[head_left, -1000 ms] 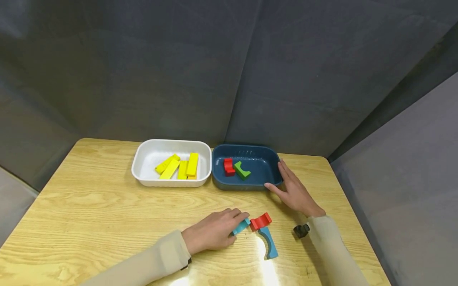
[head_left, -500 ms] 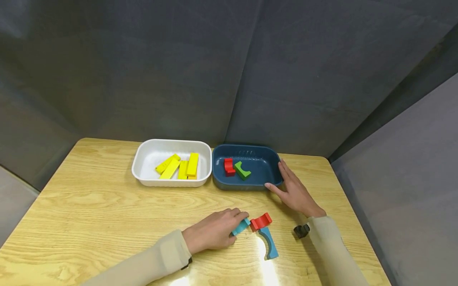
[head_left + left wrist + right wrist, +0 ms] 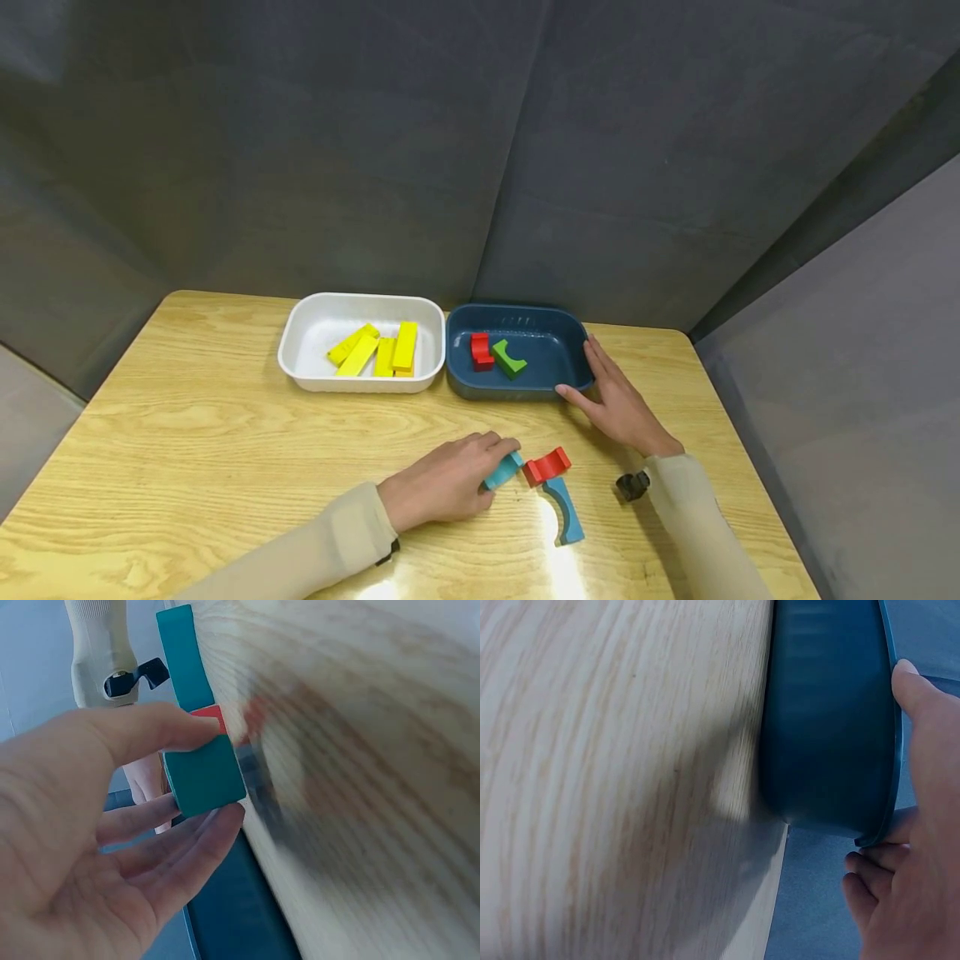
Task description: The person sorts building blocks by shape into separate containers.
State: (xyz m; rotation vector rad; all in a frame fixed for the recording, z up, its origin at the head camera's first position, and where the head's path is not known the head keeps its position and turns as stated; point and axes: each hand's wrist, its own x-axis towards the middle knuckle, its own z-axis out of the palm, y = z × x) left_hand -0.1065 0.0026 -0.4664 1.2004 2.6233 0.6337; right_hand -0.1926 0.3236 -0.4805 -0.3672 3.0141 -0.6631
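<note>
My left hand [image 3: 448, 479] pinches a light blue block [image 3: 503, 471] with a curved notch, low over the table. In the left wrist view, the thumb is on one side of this block [image 3: 206, 776] and fingertips are on the other. Beside it lies a red notched block [image 3: 547, 466], touching a longer blue arch block [image 3: 564, 512]. My right hand [image 3: 618, 404] rests against the right end of a dark blue bin [image 3: 551, 383], thumb at the front rim and fingers straight along the side. Inside that bin are a red notched block [image 3: 482, 352] and a green one [image 3: 509, 360].
A white bin [image 3: 300, 375] with several yellow blocks [image 3: 357, 354] stands directly left of the dark blue bin. Dark cloth [image 3: 360, 150] hangs behind the wooden table [image 3: 225, 467], and a grey panel [image 3: 847, 358] borders its right side.
My left hand has shifted slightly up and left with the light blue block, which now sits a little apart from the red block. My right hand stays at the dark blue bin.
</note>
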